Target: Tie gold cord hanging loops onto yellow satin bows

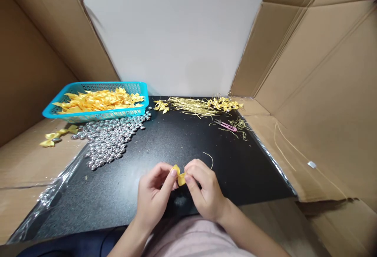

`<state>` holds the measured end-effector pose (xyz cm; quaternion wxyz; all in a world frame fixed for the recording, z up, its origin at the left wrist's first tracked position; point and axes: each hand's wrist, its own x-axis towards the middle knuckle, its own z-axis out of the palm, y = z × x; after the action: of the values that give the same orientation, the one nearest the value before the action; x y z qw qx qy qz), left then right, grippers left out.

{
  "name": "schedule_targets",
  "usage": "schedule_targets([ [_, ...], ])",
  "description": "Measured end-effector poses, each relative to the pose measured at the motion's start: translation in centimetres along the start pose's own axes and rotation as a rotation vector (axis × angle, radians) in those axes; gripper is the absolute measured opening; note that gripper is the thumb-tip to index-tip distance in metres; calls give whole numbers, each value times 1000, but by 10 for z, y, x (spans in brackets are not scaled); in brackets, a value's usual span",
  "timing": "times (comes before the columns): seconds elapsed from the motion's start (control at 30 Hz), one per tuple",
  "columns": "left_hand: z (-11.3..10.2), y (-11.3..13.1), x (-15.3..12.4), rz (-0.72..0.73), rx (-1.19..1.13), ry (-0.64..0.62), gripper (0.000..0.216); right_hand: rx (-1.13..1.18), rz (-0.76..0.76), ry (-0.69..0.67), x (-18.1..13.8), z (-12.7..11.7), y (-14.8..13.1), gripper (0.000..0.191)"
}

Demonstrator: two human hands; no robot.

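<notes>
Both hands meet low in the middle of the black mat (165, 143). My left hand (154, 196) and my right hand (203, 192) pinch a small yellow ribbon bow (179, 175) between their fingertips. A thin gold wire (209, 158) curls up from behind the right hand's fingers. Both hands are closed on the bow.
A turquoise basket (97, 115) of yellow ribbon pieces stands at the back left. A heap of silver beads (110, 139) lies before it. Gold wires (191, 105), finished bows (225, 103) and pink snips (226, 125) lie at the back right. Cardboard walls (318, 72) flank both sides.
</notes>
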<state>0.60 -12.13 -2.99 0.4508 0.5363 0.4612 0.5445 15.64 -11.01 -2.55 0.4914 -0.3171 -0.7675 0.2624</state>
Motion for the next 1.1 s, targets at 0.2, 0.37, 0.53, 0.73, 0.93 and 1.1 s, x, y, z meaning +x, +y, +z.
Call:
schedule_targets([
  [0.2,0,0,2,15,109,-249,30,-5,-32,45,-1,-1,3,20],
  [0.37,1,-1,0,85,199,-296,31,-11,-32,68,-2,-3,3,20],
  [0.53,3,-2,-1,113,265,-155,33,3,-1,222,-7,-2,4,20],
  [0.73,4,-2,0,171,327,-99,32,50,-13,19,-8,3,4,23],
  [0.93,4,-3,0,201,369,-84,32,-9,2,25,-7,6,3,29],
  [1.1,4,-3,-1,219,384,-84,31,-19,-4,35,-7,6,2,28],
])
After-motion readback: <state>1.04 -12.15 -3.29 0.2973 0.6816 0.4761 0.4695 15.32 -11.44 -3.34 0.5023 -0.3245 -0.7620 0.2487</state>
